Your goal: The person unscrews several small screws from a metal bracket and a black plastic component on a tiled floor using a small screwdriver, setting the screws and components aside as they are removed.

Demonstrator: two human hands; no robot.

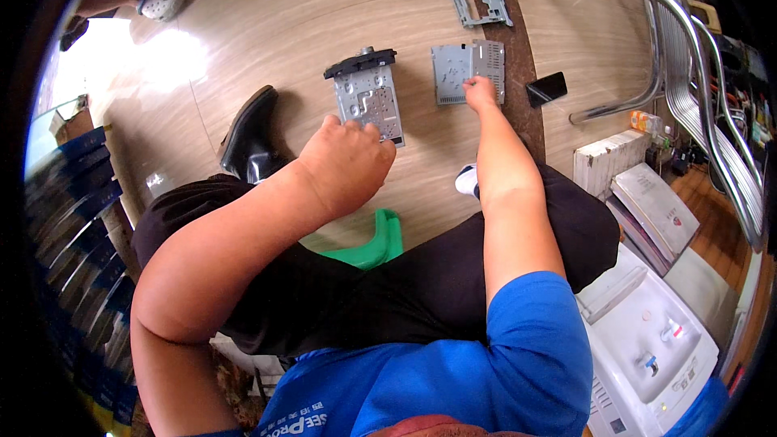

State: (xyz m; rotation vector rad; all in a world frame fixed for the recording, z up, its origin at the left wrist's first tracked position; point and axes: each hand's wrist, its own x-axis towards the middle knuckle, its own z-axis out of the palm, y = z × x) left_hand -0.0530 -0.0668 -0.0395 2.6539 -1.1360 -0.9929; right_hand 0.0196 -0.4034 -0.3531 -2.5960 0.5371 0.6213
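Note:
On the floor in front of me lies a boxy metal unit (368, 101) with a black front panel (360, 63), looking like a car stereo. My left hand (346, 163) is closed above its near end, fingers curled; what they hold, if anything, is hidden. To the right sits a flat grey metal cover (452, 69) with slotted edges and small dark specks. Over its near part my right hand (482, 92) has its fingertips pinched together, and anything between them is too small to make out. Farther off lies a grey metal bracket frame (496, 2).
A black phone (546, 90) rests right of the cover, near a chrome-framed chair (660, 40). Between my legs is a green plastic stool edge (380, 247). A black boot (251, 133) stands at left, boxes (609, 160) and a white water dispenser (647, 332) at right. Another person's shoe (163, 2) shows far left.

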